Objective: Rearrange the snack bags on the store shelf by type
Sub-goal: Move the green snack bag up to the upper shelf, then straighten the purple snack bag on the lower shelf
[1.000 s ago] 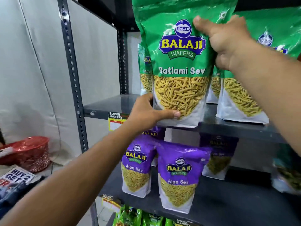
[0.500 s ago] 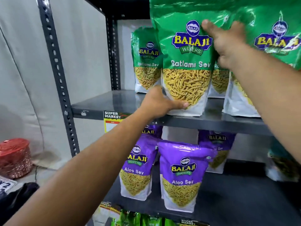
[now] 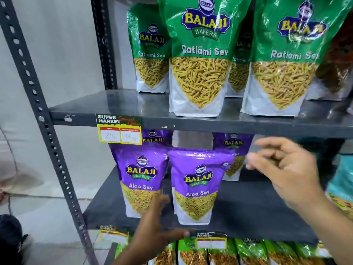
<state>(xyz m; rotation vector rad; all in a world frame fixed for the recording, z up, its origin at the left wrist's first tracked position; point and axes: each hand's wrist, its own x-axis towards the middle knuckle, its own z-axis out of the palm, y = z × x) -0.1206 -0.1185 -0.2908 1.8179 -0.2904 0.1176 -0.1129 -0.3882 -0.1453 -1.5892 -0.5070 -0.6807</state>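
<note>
A green Ratlami Sev bag [image 3: 200, 60] stands upright at the front of the upper shelf [image 3: 114, 106], with more green bags [image 3: 286, 60] beside and behind it. On the middle shelf [image 3: 257, 213] stand purple Aloo Sev bags, one at the front centre [image 3: 196, 186] and another [image 3: 141, 180] to its left. My left hand [image 3: 158, 232] is low, in front of the middle shelf's edge, fingers apart and empty. My right hand [image 3: 282, 169] hovers blurred right of the purple bags, fingers spread, holding nothing.
A yellow price tag [image 3: 119, 131] hangs from the upper shelf's edge. The perforated grey upright [image 3: 44, 121] stands at the left. Green snack bags [image 3: 252, 251] fill the bottom shelf. A teal bag [image 3: 342, 182] sits at the far right of the middle shelf.
Both hands have let go of the green Ratlami Sev bag, which now stands on the upper shelf, and have dropped to the middle shelf's level. The view has moved closer.
</note>
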